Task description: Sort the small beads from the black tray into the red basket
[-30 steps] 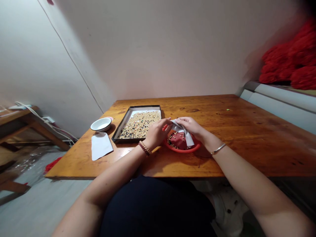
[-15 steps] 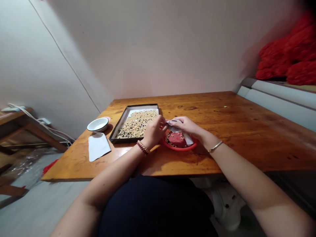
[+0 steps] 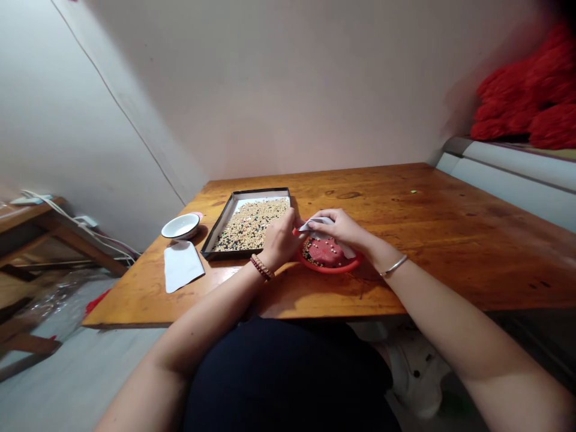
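Note:
A small red plastic basket (image 3: 330,267) stands near the table's front edge, with several beans scattered over its mesh bottom. My left hand (image 3: 281,241) is closed on the basket's left rim, its fingertips partly hidden. In my right hand (image 3: 339,227), pinched between thumb and fingers, is a folded white sheet (image 3: 317,227); I cannot tell whether it is paper or cloth. Its lower end hangs inside the basket. Just left of the basket lies a shallow black-edged tray (image 3: 216,231), spread with pale and dark beans (image 3: 254,223).
At the table's left, a white enamel bowl (image 3: 180,226) with a dark rim stands behind another folded white sheet (image 3: 183,267). The wooden table (image 3: 432,240) reaches back to the wall. Red bundles (image 3: 531,90) are piled at the right. Cables (image 3: 96,231) hang at the left.
My left fingers have closed round the basket rim. The white sheet has shifted slightly in my right hand, its upper edge now pointing left. The view has moved a little.

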`<state>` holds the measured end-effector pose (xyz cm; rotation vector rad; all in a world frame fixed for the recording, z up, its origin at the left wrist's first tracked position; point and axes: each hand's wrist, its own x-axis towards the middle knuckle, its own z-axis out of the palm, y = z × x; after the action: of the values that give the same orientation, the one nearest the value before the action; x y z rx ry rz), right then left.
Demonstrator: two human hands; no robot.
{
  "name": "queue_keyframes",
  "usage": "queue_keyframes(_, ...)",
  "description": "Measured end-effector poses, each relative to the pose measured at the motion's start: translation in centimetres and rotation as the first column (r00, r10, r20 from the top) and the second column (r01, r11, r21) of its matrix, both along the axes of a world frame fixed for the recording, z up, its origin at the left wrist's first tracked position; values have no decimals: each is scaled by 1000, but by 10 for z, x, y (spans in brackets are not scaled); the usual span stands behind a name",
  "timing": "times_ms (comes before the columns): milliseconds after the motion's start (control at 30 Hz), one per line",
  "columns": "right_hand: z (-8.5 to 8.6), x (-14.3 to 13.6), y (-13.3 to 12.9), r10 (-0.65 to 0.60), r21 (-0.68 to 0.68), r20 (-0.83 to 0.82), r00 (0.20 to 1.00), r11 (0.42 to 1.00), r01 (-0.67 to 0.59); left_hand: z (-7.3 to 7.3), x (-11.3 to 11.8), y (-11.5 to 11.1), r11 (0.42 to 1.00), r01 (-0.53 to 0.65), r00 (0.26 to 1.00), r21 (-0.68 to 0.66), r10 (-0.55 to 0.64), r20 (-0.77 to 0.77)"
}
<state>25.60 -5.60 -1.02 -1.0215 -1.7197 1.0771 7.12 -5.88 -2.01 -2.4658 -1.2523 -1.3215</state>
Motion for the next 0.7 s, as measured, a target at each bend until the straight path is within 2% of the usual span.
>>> queue_keyframes(167,-1,0,1,13,10,-18,1000,1000,-13,0,-1,1,998,53,999,17,-53,5)
queue_keyframes(367,0,0,-1,19,9,-26,999,1000,-19,-1,-1,1,997,51,998,64,-50,-25)
queue_keyframes(533,4,1,-2,-39,35,-1,999,999,39,-1,0,-2,995,85,996,56,-85,0)
queue_keyframes(700,7,1,-5,-68,7,-9,998,998,68,2,0,-5,993,103,994,58,-101,-27)
